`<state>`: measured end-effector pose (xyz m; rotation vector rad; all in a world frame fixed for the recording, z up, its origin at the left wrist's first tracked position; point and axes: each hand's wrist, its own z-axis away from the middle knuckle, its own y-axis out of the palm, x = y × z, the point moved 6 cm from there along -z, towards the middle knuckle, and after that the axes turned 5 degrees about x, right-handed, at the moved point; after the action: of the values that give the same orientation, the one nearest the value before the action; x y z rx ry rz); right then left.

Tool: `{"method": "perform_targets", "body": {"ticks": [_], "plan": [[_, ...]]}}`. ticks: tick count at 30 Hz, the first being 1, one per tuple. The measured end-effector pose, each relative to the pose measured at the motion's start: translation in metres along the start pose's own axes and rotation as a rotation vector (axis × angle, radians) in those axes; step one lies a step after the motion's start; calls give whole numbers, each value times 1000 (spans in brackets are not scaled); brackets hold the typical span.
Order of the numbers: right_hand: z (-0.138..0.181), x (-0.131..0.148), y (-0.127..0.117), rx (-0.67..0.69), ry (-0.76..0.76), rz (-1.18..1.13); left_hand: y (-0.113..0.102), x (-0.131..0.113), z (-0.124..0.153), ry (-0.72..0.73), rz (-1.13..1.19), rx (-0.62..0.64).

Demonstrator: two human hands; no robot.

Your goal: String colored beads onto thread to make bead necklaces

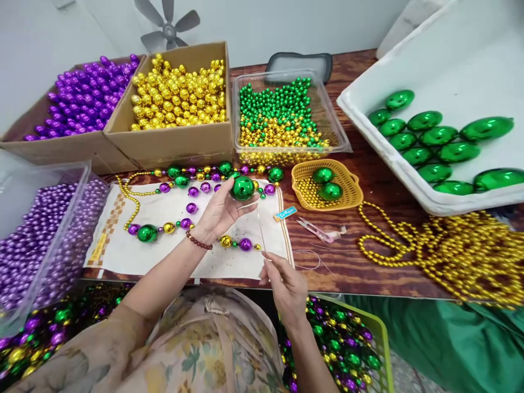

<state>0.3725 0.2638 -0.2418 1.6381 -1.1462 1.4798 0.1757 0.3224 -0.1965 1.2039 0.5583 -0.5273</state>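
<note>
top [196, 349]: beige, leafy floral print | bracelet [198, 242]: brown round beads

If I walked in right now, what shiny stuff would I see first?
Probably the shiny green ball held in the left hand, over the white cloth. Behind it on the left, purple beads and gold beads fill cardboard boxes; at the right, big green egg-shaped balls lie in a white box.

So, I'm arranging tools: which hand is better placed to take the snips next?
Probably the right hand: it is nearer the snips, though it pinches a thin strand. The left hand holds a green ball, farther away.
</note>
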Motion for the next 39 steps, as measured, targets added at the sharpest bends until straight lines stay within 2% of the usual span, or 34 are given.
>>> {"method": "perform_targets", "body": {"ticks": [9, 22, 32, 39], "plan": [[-4, 6, 12, 34, -16, 54, -4, -4, 4, 0, 34, -4], [-3, -3, 12, 24, 39, 101, -13, -2, -1, 30, -96, 13], [-1, -19, 19, 43, 98, 54, -7, -6, 3, 87, -126, 17], [-11, -21, 26, -2, 83, 22, 3, -4, 15, 127, -212, 100]]}}
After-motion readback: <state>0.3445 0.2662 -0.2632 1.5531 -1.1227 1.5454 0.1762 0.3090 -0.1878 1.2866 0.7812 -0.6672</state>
